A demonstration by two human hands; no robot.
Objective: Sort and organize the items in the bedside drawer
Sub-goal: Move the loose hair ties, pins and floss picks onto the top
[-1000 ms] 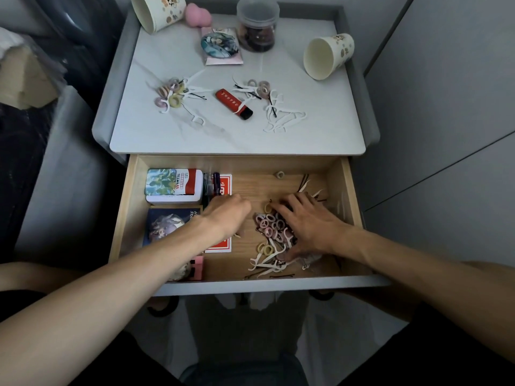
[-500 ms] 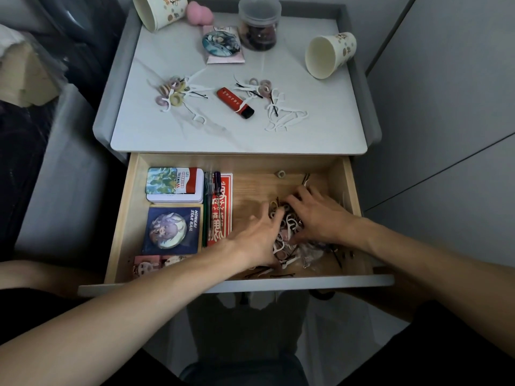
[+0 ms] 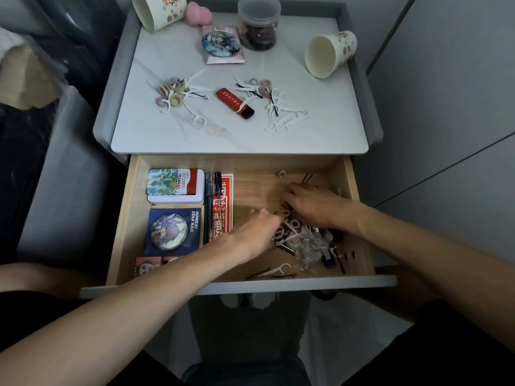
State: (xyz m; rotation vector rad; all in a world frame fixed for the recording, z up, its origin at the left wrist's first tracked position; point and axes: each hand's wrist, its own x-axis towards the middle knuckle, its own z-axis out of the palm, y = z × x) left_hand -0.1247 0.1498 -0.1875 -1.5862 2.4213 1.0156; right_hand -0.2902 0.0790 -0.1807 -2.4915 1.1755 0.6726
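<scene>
The wooden drawer is pulled open. On its right side lies a heap of small hair ties, floss picks and hairpins. My left hand closes in on the heap from the left, fingers curled into it. From the far right side, my right hand curls its fingers over the same heap. A lone floss pick and hairpins lie near the drawer front. At the left are a tin box, a blue badge card, pens with a screwdriver and a red packet.
The nightstand top carries two tipped paper cups, a lidded jar, a pink sponge, a badge card, a red lighter and two clusters of hair ties and floss picks. A grey wall stands to the right.
My left hand moved right from the drawer's left half to the heap. Both hands drew together, pushing the scattered ties and picks into a tighter pile.
</scene>
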